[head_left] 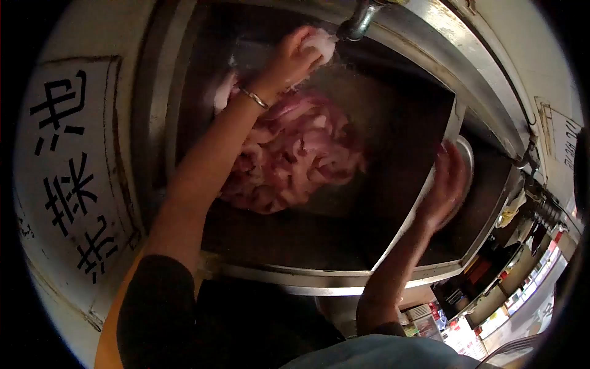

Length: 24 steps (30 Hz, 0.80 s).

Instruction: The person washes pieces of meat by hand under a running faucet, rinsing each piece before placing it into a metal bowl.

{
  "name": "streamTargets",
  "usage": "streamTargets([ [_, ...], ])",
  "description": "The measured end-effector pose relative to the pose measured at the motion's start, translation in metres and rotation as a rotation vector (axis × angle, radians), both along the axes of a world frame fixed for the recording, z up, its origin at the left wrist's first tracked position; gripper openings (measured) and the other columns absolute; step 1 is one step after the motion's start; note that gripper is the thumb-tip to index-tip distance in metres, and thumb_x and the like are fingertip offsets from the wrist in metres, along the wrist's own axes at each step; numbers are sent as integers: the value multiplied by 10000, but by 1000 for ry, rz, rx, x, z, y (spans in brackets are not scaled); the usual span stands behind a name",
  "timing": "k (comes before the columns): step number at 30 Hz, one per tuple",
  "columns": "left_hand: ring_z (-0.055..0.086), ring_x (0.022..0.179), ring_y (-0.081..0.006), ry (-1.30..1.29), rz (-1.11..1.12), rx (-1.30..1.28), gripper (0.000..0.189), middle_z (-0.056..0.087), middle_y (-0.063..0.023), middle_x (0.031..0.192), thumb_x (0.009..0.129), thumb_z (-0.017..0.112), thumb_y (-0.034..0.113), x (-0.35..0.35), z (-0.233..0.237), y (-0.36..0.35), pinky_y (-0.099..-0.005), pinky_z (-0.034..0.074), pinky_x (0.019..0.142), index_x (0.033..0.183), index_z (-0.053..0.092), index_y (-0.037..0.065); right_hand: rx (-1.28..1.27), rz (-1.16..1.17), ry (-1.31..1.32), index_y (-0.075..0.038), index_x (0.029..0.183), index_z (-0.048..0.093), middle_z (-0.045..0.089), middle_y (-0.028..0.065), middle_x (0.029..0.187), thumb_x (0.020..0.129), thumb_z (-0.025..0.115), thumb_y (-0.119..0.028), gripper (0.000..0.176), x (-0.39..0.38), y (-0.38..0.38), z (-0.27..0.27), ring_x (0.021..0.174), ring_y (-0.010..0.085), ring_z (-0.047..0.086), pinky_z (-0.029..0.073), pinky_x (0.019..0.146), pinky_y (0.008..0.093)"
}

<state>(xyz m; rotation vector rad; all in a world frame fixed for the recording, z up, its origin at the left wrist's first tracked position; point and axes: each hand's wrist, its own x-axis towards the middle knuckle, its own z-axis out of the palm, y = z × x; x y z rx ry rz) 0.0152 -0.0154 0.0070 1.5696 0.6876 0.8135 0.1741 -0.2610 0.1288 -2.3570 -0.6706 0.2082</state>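
My left hand [296, 56] is at the far side of a dark metal sink basin, just left of the tap spout [357, 26]. Its fingers are closed on a pale, whitish lump [321, 44], whose kind I cannot make out. Under and beyond that forearm lies a heap of raw, pinkish sliced meat [298, 154] in the basin. My right hand [448, 187] is over the smaller basin on the right, beside the divider. Its fingers curl at a round metal bowl [469, 169], seen mostly as a curved rim; the hand covers the rest.
A raised metal divider [409, 218] separates the two basins. The sink's front edge [295, 280] runs close to my body. On the left wall is a white sign [77, 166] with large black characters. Shelves with assorted items [491, 277] stand at the lower right.
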Motion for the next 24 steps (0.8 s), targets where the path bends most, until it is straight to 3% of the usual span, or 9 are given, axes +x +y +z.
streamTargets([
  [1,517,858,-136,-111,-31,-348,332,535,-72,957,759,531,105,3,27,1,-257,435,760,1053,456,-29,316,71,345,-14,1115,499,538,120,1097,767,518,-29,349,-21,35,-16,1016,221,508,376,893,310],
  [4,521,790,-99,-11,-142,-66,297,544,-67,882,756,532,109,4,42,14,-244,449,665,1019,475,-18,369,649,102,-23,1224,364,451,164,1185,705,534,25,548,-48,129,-51,1094,288,444,346,917,320],
  [9,515,660,-73,83,9,374,317,559,-13,785,787,546,108,-16,81,19,-212,419,543,1082,450,42,445,643,44,1,1010,491,579,183,807,650,628,-47,388,-52,209,-89,714,328,583,460,620,372],
  [10,491,838,-119,83,-8,193,436,508,-57,949,795,556,202,-24,85,20,-252,413,675,1166,387,47,468,567,138,-16,923,523,579,168,681,667,635,-78,286,-55,209,-87,603,335,575,455,546,367],
  [12,468,1016,-166,75,-10,11,564,457,-102,1114,803,567,296,-31,93,28,-292,408,807,1250,324,53,398,544,61,-13,909,538,590,139,700,710,589,-58,210,-63,210,-105,637,276,582,450,572,329],
  [14,497,811,-133,-221,-185,151,283,476,-56,873,850,506,247,-32,104,41,-290,419,729,1007,418,28,513,499,57,-1,891,551,599,108,690,773,533,-75,140,-68,204,-140,675,211,588,438,595,303],
  [18,495,780,-122,19,-120,273,232,471,-45,830,864,481,229,-48,131,38,-279,419,710,960,417,28,363,454,261,-51,967,527,583,172,810,790,558,-156,208,-68,195,-172,746,322,581,445,656,368],
  [22,494,829,-124,-124,-61,-97,270,464,-49,912,863,489,272,-51,126,31,-289,422,750,986,427,40,378,456,275,-43,967,529,593,122,762,818,529,-185,206,-73,189,-185,695,234,590,449,625,325],
  [24,490,836,-121,-160,-10,-17,271,457,-47,933,864,488,282,-55,126,32,-292,422,761,986,429,47,689,266,993,-51,944,535,574,44,712,814,540,-200,199,-74,189,-190,638,139,546,434,582,261],
])
